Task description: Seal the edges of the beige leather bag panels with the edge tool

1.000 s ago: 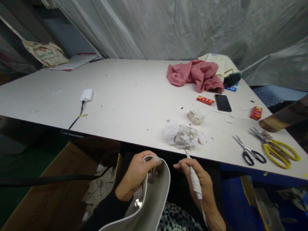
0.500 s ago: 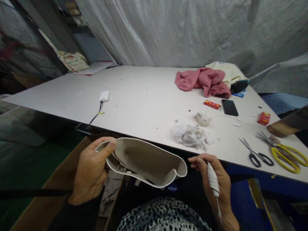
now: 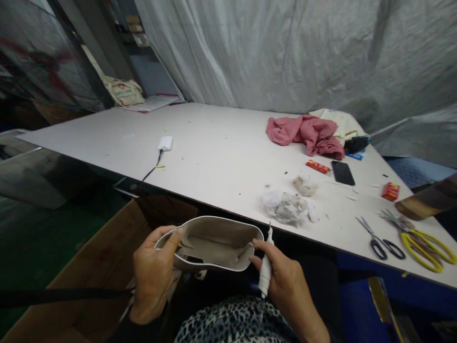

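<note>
A beige, open-mouthed pouch (image 3: 214,245) with a thin white rim is held up in front of my lap, just off the table's front edge. My left hand (image 3: 155,271) grips its left end, thumb over the rim and fingers outside. My right hand (image 3: 285,276) pinches the right end of the rim between thumb and fingertips. Also in my right hand is a slim tool with a white-wrapped handle (image 3: 265,274) and a thin pointed metal tip, which points up and away. The pouch's underside is mostly hidden.
On the white table (image 3: 210,157) lie crumpled plastic-wrapped lumps (image 3: 289,207), black-handled scissors (image 3: 378,240), yellow-handled scissors (image 3: 423,243), a phone (image 3: 342,172), red boxes and a pink cloth (image 3: 307,131). Another person's arm (image 3: 424,200) rests at right. A cardboard box (image 3: 93,271) stands lower left.
My right hand has moved left onto the pouch's right end and now pinches the rim. Its tool's tip has swung from pointing down to pointing up. The view has shifted slightly.
</note>
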A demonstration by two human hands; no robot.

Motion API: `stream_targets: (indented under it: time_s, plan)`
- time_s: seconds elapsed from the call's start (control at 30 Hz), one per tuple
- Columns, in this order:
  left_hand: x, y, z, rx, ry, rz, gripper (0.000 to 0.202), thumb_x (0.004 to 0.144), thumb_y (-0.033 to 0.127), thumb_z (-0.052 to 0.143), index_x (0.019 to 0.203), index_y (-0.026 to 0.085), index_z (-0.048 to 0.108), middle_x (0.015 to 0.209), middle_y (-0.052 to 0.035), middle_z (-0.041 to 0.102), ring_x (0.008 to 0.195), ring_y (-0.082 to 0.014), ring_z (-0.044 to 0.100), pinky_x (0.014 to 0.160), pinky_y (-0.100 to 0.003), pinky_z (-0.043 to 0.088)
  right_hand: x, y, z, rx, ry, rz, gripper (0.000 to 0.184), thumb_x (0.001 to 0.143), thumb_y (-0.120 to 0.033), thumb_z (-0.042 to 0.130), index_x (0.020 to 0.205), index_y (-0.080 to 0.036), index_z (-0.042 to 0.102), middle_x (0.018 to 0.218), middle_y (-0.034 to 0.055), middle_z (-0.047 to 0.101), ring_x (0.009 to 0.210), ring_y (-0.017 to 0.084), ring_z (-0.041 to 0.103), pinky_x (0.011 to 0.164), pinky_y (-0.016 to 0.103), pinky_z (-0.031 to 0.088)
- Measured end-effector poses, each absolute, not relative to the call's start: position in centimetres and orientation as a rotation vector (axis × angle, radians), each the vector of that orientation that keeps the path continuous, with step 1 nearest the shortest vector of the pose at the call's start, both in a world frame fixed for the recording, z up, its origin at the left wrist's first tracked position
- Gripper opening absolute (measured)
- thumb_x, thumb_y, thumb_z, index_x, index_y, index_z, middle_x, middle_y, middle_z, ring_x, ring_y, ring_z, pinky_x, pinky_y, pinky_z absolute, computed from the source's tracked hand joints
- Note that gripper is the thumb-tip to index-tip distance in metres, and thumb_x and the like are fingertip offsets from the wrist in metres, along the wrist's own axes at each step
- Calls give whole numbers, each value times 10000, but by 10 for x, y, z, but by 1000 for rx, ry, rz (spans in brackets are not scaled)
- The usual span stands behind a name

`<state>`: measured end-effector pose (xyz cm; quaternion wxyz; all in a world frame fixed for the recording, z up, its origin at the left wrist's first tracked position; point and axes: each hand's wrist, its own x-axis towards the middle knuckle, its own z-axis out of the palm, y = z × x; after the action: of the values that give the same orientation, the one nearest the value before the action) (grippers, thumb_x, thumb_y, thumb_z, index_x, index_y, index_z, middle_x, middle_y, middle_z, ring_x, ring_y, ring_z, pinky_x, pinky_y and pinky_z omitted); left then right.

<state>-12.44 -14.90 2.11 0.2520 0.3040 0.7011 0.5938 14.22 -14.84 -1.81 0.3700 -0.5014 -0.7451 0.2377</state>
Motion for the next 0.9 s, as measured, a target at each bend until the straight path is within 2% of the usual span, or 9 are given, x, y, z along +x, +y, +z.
stream_targets:
  time_s: [0.07,0.17,0.23,0.37,0.47,0.57,0.67,0.73,0.9]
  plan:
    - [-124,-150,18,784,1899,1612,380,721,473,864,917,169,745,717,9,717,599,-156,643,528,-227,492,136,-146,-21,-1332,-1956,512,322,1011,-341,632,1323,-260,617,1207,90,768,839,247,792,677,279,564]
    - [-125,-154,14,794,1920,1556,364,740,474,852,921,177,742,718,8,713,609,-165,637,532,-232,490,127,-139,-22,-1367,-2007,506,205,989,-360,664,1149,-239,620,972,49,777,727,226,755,620,272,520]
    - [-129,-157,9,894,1981,1479,338,747,471,840,894,180,747,714,1,715,611,-174,638,535,-237,479,123,-136,-22,-1406,-1995,516,198,958,-376,707,1042,-239,590,834,10,728,681,207,710,600,262,484]
    - [-138,-164,0,1178,2112,1371,237,750,427,808,796,204,745,714,-8,718,662,-199,652,575,-247,462,119,-133,-27,-1494,-1957,398,265,902,-395,760,980,-244,557,760,-10,650,668,199,643,587,262,436]
    - [-139,-168,-5,1290,2132,1342,216,763,417,785,730,215,717,691,-4,700,660,-202,644,596,-255,458,118,-133,-36,-1505,-1951,313,178,950,-360,687,963,-245,552,758,-9,617,653,185,607,579,258,416]
    - [-136,-169,-5,1316,2146,1341,228,775,421,778,710,217,696,686,2,682,658,-196,635,606,-257,449,117,-133,-45,-1421,-1936,305,88,989,-305,616,1008,-238,561,805,6,617,693,183,616,610,256,450]
    - [-133,-170,-4,1314,2161,1344,226,784,414,768,707,219,684,671,6,667,665,-199,633,614,-262,440,115,-134,-48,-1349,-1884,267,106,1000,-274,580,1092,-222,577,927,46,636,746,192,640,648,272,493]
    - [-132,-170,-3,1305,2171,1342,229,784,418,766,702,221,682,658,8,665,665,-204,631,620,-268,437,115,-135,-47,-1343,-1823,262,125,998,-278,582,1109,-221,580,959,52,630,750,193,645,639,273,498]
    - [-136,-170,-5,1256,2208,1337,237,769,430,778,698,221,690,658,7,675,656,-208,622,621,-277,428,116,-136,-47,-1409,-1595,454,166,933,-320,700,993,-239,568,851,-7,606,686,169,608,620,257,498]
